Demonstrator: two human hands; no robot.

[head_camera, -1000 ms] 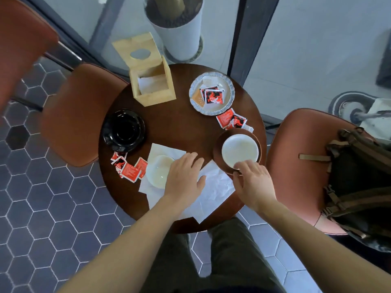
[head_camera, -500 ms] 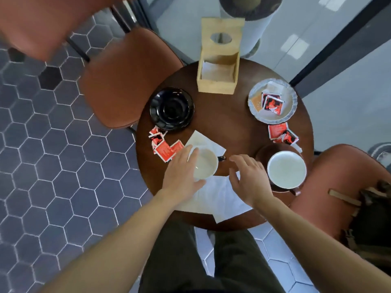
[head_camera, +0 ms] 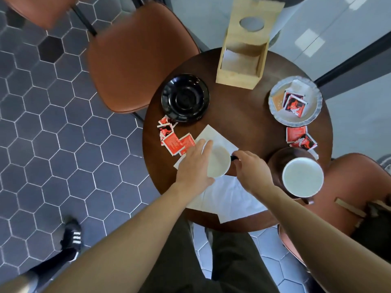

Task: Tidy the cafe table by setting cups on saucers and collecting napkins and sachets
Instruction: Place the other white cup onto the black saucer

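Observation:
A small cup [head_camera: 219, 160], white inside with a dark handle, sits on white napkins [head_camera: 228, 197] near the table's front. My left hand [head_camera: 195, 163] wraps around the cup's left side. My right hand [head_camera: 251, 170] pinches the dark handle on its right. An empty black saucer [head_camera: 185, 98] lies at the back left. A larger white-lined cup [head_camera: 302, 177] stands on a brown saucer [head_camera: 279, 159] at the right. Red sachets lie in a pile [head_camera: 173, 138] left of the small cup and in another pile [head_camera: 300, 137] at the right.
The round dark wooden table [head_camera: 243, 115] holds a wooden napkin box [head_camera: 243, 51] at the back and a grey plate [head_camera: 313, 115] with several sachets. Brown chairs stand at the left [head_camera: 137, 53] and right [head_camera: 349, 187]. Another person's shoe [head_camera: 70, 237] is on the tiled floor.
My view has shifted left and closer. My right hand left the large cup and moved to the small cup's handle. My left hand slid from the napkin to around the small cup.

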